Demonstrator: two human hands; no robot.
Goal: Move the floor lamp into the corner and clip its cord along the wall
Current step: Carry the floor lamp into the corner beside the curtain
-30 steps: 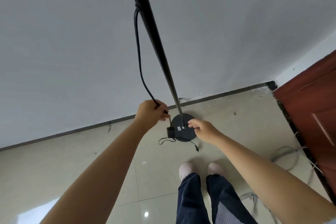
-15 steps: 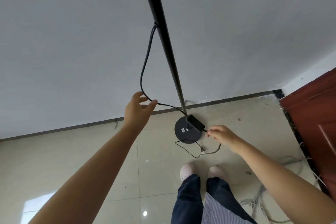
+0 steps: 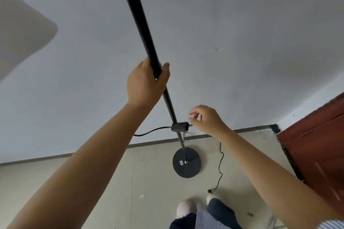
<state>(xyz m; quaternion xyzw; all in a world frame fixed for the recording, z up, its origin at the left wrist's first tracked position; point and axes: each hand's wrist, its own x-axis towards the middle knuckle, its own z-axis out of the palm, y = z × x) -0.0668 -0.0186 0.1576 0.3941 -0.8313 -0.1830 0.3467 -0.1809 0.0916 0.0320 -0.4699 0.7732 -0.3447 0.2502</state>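
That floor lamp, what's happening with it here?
A person is handling a black floor lamp near a grey wall. Their left hand grips the lamp pole, while the right hand pinches the thin cord right beside the small black box on the cord, held up against the pole. The round base rests on the tiled floor close to the wall, with loose cord trailing beside it. No clips are visible yet.

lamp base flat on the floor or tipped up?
Looks flat: the base lies on the tile with no visible lifted edge, though the left hand grips the pole. A slight lift cannot be ruled out.
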